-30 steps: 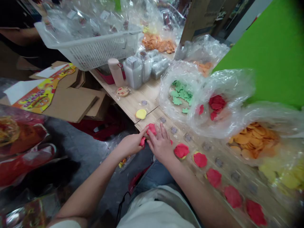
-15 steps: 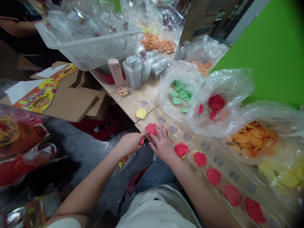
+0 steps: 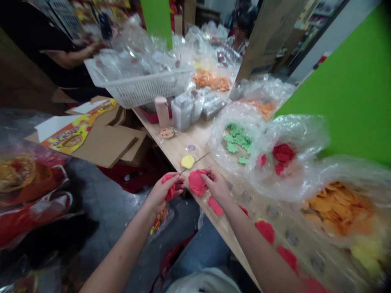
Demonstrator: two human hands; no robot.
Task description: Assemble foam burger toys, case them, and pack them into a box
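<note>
Evidently light and floppy; right hand (image 3: 218, 186) is pinching the disc (image 3: 197, 182) by its edge; left hand (image 3: 159, 195), just beside, is clutching spares (image 3: 170, 190).

the row of red pieces (image 3: 265, 230) (lower right) smears into blur, cut by the edge.

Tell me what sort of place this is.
Probably a small packing or assembly workshop: clear bags of green pieces and orange pieces on the table, a white basket of packets, flattened cardboard alongside. The left hand and right hand each hold a red piece.
</note>
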